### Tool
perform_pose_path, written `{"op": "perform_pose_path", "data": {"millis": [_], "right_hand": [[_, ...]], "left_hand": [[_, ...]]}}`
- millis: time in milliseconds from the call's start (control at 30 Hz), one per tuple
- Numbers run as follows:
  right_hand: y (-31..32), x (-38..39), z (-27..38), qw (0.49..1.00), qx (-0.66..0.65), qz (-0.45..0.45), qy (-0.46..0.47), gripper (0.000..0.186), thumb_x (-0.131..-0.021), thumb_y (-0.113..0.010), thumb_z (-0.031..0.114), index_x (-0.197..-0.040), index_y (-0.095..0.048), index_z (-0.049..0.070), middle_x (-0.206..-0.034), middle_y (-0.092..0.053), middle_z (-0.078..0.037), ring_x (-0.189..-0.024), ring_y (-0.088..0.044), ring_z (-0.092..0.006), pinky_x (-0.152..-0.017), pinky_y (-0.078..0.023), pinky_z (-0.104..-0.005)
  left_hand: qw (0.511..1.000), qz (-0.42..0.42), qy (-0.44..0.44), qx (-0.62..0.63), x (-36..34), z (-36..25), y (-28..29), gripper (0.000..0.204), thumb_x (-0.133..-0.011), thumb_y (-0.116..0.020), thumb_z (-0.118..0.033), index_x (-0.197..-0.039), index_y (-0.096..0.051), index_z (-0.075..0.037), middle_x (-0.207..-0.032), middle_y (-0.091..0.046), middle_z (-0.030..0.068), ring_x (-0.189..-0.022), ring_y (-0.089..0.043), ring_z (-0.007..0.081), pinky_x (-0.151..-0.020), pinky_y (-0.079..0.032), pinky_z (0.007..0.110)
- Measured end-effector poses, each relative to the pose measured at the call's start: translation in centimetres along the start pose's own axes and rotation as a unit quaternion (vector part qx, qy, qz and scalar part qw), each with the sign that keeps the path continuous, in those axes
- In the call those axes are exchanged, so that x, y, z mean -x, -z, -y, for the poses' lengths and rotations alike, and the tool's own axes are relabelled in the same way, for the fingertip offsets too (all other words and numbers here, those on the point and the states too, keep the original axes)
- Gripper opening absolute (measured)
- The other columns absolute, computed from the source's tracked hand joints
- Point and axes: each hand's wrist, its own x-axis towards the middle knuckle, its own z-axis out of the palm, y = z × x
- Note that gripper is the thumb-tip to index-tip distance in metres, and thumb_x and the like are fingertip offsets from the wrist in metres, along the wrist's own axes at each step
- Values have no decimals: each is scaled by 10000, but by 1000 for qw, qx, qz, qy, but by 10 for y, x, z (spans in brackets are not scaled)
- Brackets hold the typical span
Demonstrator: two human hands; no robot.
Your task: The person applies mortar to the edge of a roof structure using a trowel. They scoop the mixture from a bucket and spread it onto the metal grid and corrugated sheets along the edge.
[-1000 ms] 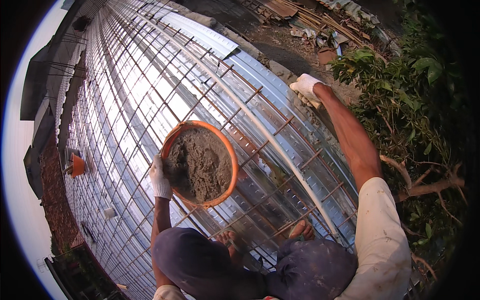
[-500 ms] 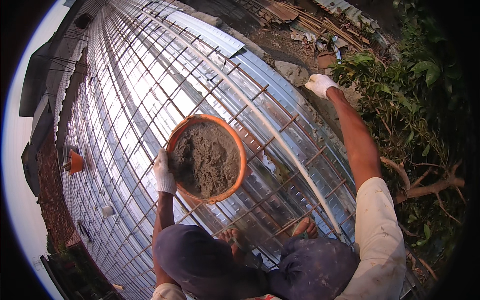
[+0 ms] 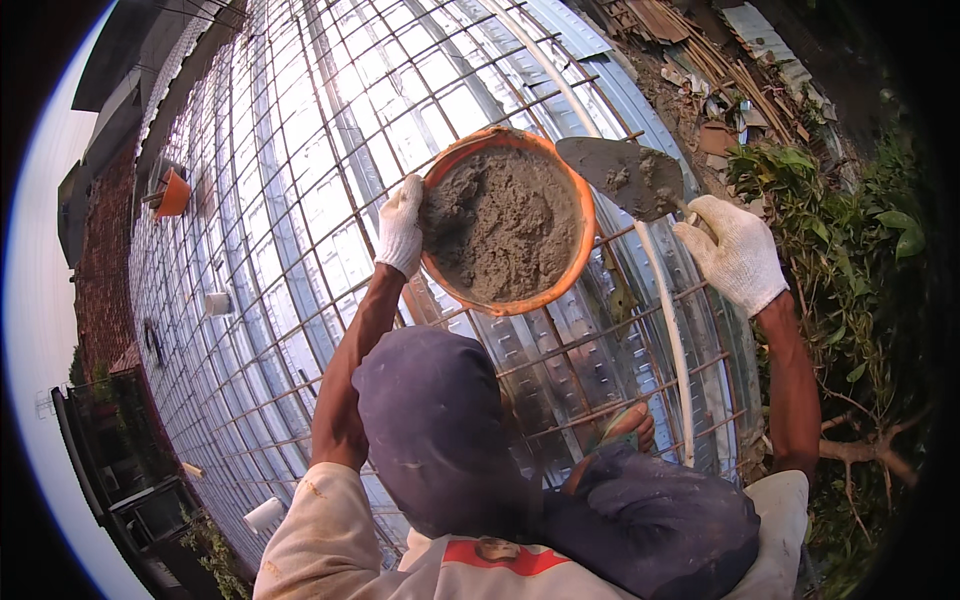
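An orange bucket (image 3: 588,235) full of wet grey mortar (image 3: 508,225) is in front of my knees, above a grid of steel bars. My left hand (image 3: 402,222), in a white knitted glove, is closed on the bucket's left rim. At the bucket's right, my gloved right hand (image 3: 738,252) grips a trowel (image 3: 610,165) by its handle. The blade reaches toward the bucket's right rim, and some mortar clings to it. Whether blade and rim touch, I cannot tell.
Shiny corrugated metal decking (image 3: 300,270) lies under the steel bar grid (image 3: 400,110). A pale pipe (image 3: 672,340) runs along the right side. Leafy branches (image 3: 820,260) and scrap wood (image 3: 740,75) lie beyond that edge. Another orange bucket (image 3: 173,193) stands far left.
My right hand has come back from beyond the decking's right edge toward the bucket, and the trowel now shows. The bucket, still held by my left hand, appears higher and farther right in view.
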Motion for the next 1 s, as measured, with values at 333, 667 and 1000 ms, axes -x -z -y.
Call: {"op": "perform_pose_path", "data": {"millis": [333,667,1000], "right_hand": [[-6,-4,82,953,301,35,-14,214,-966,-660,302,-943,-669,90,-868,-683,-166,-827,-702,-375,-722,-572,-488],[-36,20,156,962,213,159,-61,310,-961,-650,340,-1013,-719,42,-888,-726,-237,-877,-725,-424,-783,-575,-535],[-55,62,186,967,76,151,-189,341,-944,-690,404,-962,-728,65,-929,-719,-226,-925,-690,-453,-790,-550,-525]], "left_hand": [[974,-3,-152,-169,8,-9,-17,607,-1045,-531,-519,-891,-661,54,-687,-567,165,-692,-539,215,-689,-476,411],[973,-5,-139,-184,61,-37,-43,517,-1060,-534,-463,-957,-687,20,-753,-638,252,-736,-656,390,-708,-511,486],[972,41,-148,-176,72,-44,-52,504,-1058,-508,-454,-953,-673,10,-869,-684,317,-896,-677,525,-811,-531,551]]}}
